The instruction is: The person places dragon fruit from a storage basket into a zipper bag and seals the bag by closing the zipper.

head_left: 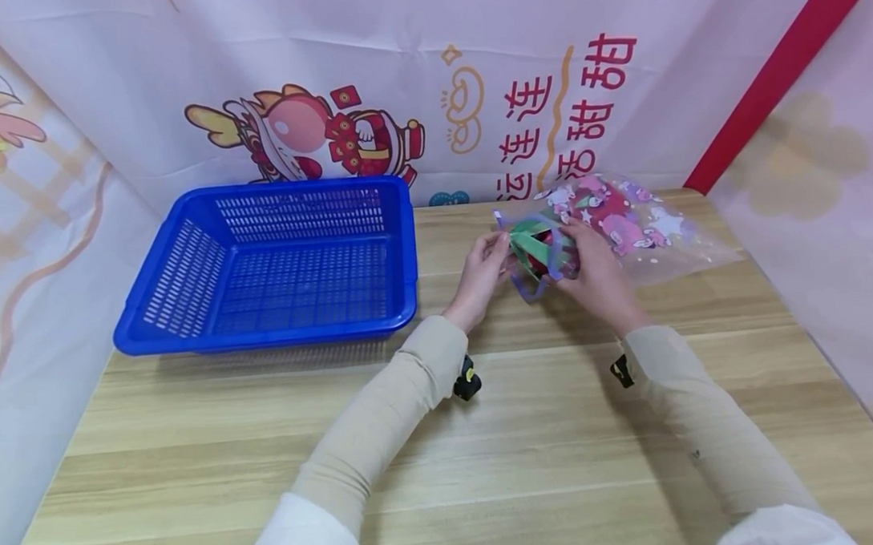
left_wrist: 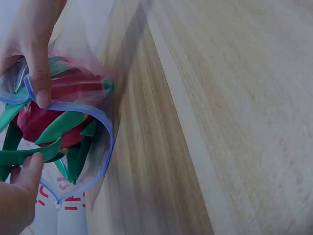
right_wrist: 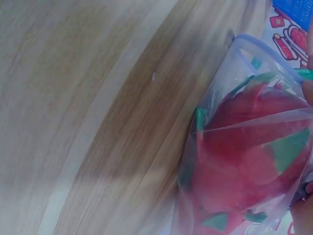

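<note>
A red dragon fruit (left_wrist: pixel 36 120) with green leafy tips sits at the mouth of a clear zip bag (head_left: pixel 684 252) printed with pink and white cartoon figures. My left hand (head_left: pixel 476 279) pinches one of the green tips (left_wrist: pixel 29 155) between thumb and finger, outside the bag's mouth. From the other side my right hand (head_left: pixel 597 275) grips the bag around the fruit, its thumb on the blue-purple zip rim (left_wrist: pixel 105 122). More red and green shows deeper in the bag through the plastic in the right wrist view.
A blue plastic basket (head_left: pixel 406 261) with slotted sides stands on the wooden table (head_left: pixel 529 446), left of the hands, with nothing in it. Behind the table hangs a white printed cloth (head_left: pixel 430 96), and similar cloths border both sides.
</note>
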The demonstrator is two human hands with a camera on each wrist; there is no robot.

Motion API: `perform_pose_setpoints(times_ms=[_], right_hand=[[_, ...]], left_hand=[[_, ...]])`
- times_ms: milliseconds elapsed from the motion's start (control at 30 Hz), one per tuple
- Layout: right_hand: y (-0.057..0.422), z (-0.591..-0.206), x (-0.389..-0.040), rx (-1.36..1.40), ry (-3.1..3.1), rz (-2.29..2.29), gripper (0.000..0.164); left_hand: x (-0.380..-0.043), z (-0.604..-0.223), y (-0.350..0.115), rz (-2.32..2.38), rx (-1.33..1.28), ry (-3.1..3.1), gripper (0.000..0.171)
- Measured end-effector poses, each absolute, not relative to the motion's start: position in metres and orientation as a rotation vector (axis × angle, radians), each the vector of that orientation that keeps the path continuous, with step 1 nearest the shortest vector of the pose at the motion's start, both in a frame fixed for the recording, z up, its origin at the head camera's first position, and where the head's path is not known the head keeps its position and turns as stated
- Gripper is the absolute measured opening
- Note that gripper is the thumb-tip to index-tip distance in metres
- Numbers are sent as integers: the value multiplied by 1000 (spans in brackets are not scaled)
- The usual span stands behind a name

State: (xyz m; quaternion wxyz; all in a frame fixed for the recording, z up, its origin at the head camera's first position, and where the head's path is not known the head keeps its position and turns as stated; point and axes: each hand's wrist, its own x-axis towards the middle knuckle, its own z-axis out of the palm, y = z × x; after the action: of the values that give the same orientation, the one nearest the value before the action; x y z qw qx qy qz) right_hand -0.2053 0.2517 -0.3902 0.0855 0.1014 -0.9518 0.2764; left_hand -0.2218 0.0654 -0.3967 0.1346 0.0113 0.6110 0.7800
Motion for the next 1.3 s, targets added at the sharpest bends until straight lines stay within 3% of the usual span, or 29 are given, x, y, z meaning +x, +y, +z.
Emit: perform_pose_setpoints(times_ms=[567, 933, 1300], right_hand=[[255, -393, -203, 343, -2803, 861, 79], [258, -395, -202, 391, -2792, 792, 76], [264, -393, -202, 549, -2815, 421, 73]], left_hand=[[-220, -403, 68, 2268, -38, 1776, 43], [-221, -411, 72, 2163, 84, 1816, 43], [-223, -403, 72, 1963, 148, 1933, 49]])
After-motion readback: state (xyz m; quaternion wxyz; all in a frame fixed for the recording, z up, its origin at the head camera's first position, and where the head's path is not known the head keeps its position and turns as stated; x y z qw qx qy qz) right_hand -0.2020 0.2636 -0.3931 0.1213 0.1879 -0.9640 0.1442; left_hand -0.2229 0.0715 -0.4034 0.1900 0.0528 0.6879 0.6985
